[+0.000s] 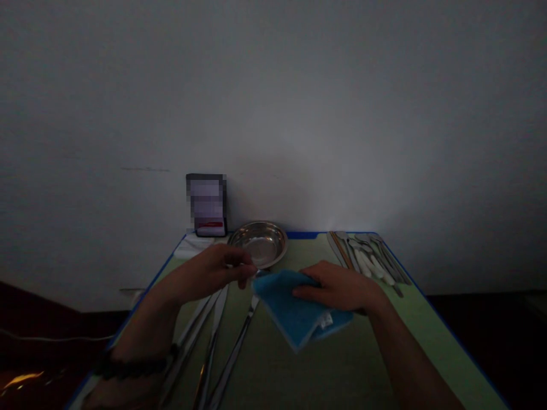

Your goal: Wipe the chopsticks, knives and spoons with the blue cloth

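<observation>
A folded blue cloth [290, 304] with a small white tag is gripped in my right hand [337, 287], thumb on top. Just left of it, my left hand [222, 267] is closed in a pinch. A small shiny bit shows between its fingertips and the cloth's edge; what it belongs to is hidden. Behind my left fingers stands a round stainless steel bowl [260, 247]. Below my hands lie several table knives [217, 316], their handles toward me, partly covered by my left forearm.
At the table's back right several pieces of cutlery [367, 256] lie side by side, some with white handles. A phone [208, 205] leans upright against the wall [273, 114] at the back left, by a white item [192, 247]. The table [325, 376] has blue edging.
</observation>
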`<action>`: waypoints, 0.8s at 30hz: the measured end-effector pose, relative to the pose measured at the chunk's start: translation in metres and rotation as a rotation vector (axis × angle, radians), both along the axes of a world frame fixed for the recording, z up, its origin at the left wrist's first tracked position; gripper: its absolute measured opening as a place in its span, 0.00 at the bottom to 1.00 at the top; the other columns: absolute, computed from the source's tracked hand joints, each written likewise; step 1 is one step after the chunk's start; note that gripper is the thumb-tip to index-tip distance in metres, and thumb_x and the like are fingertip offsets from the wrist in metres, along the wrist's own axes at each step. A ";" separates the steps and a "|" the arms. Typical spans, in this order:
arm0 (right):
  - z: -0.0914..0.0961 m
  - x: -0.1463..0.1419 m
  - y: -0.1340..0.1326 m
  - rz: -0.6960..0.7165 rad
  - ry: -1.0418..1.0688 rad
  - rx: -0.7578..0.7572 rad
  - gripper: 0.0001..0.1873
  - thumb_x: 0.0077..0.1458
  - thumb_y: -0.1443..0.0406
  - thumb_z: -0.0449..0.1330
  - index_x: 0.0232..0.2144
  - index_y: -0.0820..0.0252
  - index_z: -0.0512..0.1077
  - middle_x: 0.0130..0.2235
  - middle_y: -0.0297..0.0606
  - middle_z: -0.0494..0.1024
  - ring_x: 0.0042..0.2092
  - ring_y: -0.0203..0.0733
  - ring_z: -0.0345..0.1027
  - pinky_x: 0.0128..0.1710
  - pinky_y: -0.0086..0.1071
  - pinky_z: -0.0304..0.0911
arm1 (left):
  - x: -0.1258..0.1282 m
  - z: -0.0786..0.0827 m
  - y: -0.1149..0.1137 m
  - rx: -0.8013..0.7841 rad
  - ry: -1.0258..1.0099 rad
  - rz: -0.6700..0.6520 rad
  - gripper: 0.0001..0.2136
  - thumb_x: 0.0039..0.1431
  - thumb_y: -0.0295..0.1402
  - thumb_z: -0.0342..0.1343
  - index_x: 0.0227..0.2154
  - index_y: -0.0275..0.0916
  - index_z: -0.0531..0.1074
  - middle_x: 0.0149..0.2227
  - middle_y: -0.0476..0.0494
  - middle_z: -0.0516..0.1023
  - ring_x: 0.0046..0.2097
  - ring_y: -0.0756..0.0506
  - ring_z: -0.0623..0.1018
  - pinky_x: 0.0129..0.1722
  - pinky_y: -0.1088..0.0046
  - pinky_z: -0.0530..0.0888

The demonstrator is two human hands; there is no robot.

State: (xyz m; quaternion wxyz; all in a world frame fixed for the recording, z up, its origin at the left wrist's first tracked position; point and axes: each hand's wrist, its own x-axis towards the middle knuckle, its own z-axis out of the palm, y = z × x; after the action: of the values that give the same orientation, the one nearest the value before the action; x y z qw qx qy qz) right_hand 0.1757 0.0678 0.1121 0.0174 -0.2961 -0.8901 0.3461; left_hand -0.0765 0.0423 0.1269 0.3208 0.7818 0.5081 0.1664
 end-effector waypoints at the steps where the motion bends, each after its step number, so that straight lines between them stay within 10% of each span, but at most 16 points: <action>1: -0.003 -0.005 0.000 0.010 0.022 0.004 0.17 0.57 0.56 0.49 0.27 0.62 0.68 0.24 0.31 0.68 0.25 0.31 0.61 0.25 0.26 0.52 | 0.002 0.000 0.000 0.011 0.009 -0.007 0.14 0.56 0.42 0.50 0.23 0.40 0.73 0.23 0.51 0.73 0.26 0.49 0.71 0.25 0.78 0.64; 9: 0.005 0.012 0.002 -0.114 0.005 -0.060 0.19 0.58 0.53 0.48 0.27 0.62 0.66 0.24 0.31 0.67 0.26 0.31 0.61 0.24 0.26 0.53 | -0.023 0.009 -0.005 0.113 -0.060 0.247 0.14 0.55 0.44 0.51 0.26 0.40 0.73 0.24 0.51 0.73 0.28 0.47 0.73 0.28 0.76 0.67; 19: 0.011 0.015 -0.002 -0.134 0.041 -0.076 0.19 0.57 0.52 0.48 0.29 0.61 0.66 0.25 0.31 0.67 0.26 0.31 0.61 0.24 0.25 0.55 | -0.018 0.007 0.000 0.195 -0.894 0.648 0.08 0.51 0.37 0.57 0.24 0.38 0.71 0.25 0.52 0.72 0.30 0.49 0.74 0.31 0.75 0.75; 24: 0.007 0.010 -0.004 -0.136 -0.006 0.056 0.19 0.58 0.53 0.48 0.27 0.62 0.66 0.24 0.32 0.67 0.26 0.32 0.61 0.25 0.26 0.54 | -0.025 0.007 -0.002 0.167 -0.963 0.683 0.08 0.53 0.36 0.58 0.23 0.39 0.71 0.23 0.53 0.74 0.25 0.51 0.75 0.30 0.77 0.76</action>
State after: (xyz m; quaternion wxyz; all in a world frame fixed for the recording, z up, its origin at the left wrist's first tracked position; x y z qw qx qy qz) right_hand 0.1859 0.0634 0.1196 0.0464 -0.3564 -0.8772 0.3183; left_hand -0.1020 0.0400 0.1343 0.3810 0.4334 0.5133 0.6353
